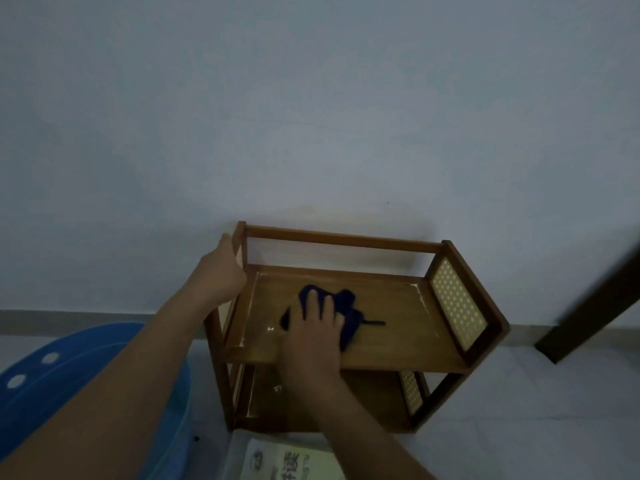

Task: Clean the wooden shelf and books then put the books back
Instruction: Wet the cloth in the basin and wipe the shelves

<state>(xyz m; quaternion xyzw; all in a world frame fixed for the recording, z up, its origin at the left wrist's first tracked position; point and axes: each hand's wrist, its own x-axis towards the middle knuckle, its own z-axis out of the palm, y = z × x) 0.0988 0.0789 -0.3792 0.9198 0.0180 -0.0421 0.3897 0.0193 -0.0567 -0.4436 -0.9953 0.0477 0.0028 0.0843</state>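
The small two-tier wooden shelf (346, 344), set on the floor against a pale wall, is steadied by the left hand (221, 271), clasped round its left upright, evidently so that it is not pushed about. A crumpled dark-blue cloth (341, 304) is pressed flat on the glossy, wet-streaked top board under the spread fingers of the right hand (313, 336). A book (294, 460) is seen lying on the floor just before the shelf, whose side panels are of pale woven cane.
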